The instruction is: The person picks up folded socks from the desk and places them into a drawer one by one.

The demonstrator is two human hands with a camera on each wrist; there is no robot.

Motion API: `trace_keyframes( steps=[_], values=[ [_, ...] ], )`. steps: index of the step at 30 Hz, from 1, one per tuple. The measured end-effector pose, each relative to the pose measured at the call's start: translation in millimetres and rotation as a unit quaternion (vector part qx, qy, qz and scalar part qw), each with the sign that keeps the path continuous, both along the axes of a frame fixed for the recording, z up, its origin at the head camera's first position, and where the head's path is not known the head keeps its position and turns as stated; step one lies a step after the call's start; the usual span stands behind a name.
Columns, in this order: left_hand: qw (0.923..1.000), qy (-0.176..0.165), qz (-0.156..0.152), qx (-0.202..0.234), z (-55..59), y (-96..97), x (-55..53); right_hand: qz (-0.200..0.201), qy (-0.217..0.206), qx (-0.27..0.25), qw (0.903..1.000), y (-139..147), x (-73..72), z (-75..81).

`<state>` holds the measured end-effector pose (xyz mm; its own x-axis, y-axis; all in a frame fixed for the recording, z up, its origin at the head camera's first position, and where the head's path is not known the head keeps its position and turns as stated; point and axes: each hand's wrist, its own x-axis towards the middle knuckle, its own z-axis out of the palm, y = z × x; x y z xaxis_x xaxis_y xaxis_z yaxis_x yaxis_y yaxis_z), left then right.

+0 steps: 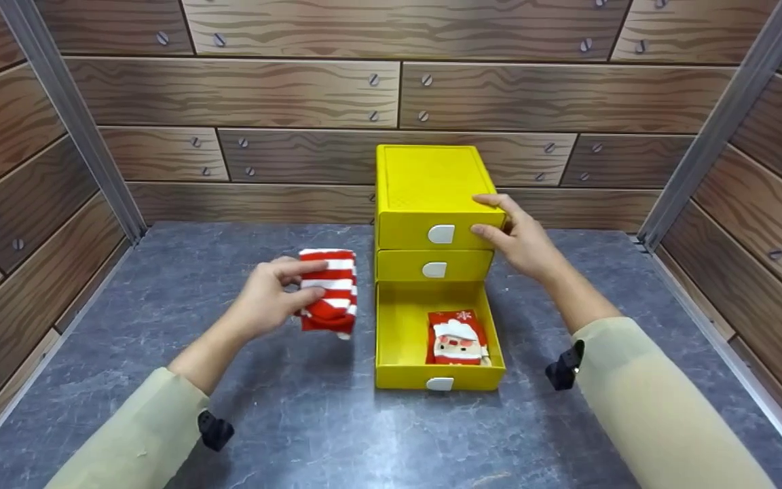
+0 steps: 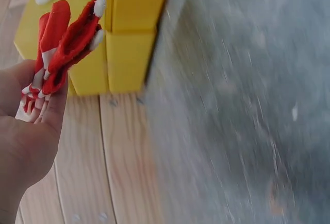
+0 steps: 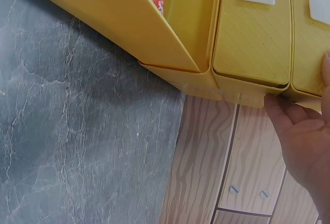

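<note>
My left hand (image 1: pixel 265 299) pinches folded red-and-white striped socks (image 1: pixel 328 288) between thumb and fingers, above the table and left of a yellow drawer cabinet (image 1: pixel 435 176). The left wrist view shows the red folds of the socks (image 2: pixel 62 44) edge-on. My right hand (image 1: pixel 523 238) grips the upper right corner of the cabinet, its thumb on the top drawer's front. Other fingers reach along the cabinet's side in the right wrist view. The bottom drawer (image 1: pixel 398 377) is pulled out. Inside it, toward the right, lies a folded red sock (image 1: pixel 457 339) with a Santa face.
The upper two drawers are closed, each with a white handle such as the top handle (image 1: pixel 441 234). A grey marbled table (image 1: pixel 282 421) lies beneath. Wood-patterned panels (image 1: pixel 262 92) enclose the back and sides, with metal posts (image 1: pixel 79 115) at the corners.
</note>
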<state>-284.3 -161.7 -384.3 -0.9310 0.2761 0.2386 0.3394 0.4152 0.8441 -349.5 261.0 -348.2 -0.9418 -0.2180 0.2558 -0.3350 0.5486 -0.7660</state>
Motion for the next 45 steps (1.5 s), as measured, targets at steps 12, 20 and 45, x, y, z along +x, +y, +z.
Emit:
trace_keyframes(
  steps=[12, 20, 45],
  values=[
    [0.9958, -0.031, -0.067, 0.054, -4.0, 55.6, 14.8, 0.002, 0.008, 0.001, 1.0, 1, -0.6, -1.1],
    [0.9936, -0.04, -0.077, 0.073, -18.6, 87.7, 10.8, -0.001, 0.012, 0.001, 0.9999, 0, -1.7, 0.5],
    [0.9957, 0.007, -0.076, -0.052, -41.0, 117.0, 13.7, -0.005, 0.003, 0.001, 1.0, 0, -0.6, 0.4]
  ],
)
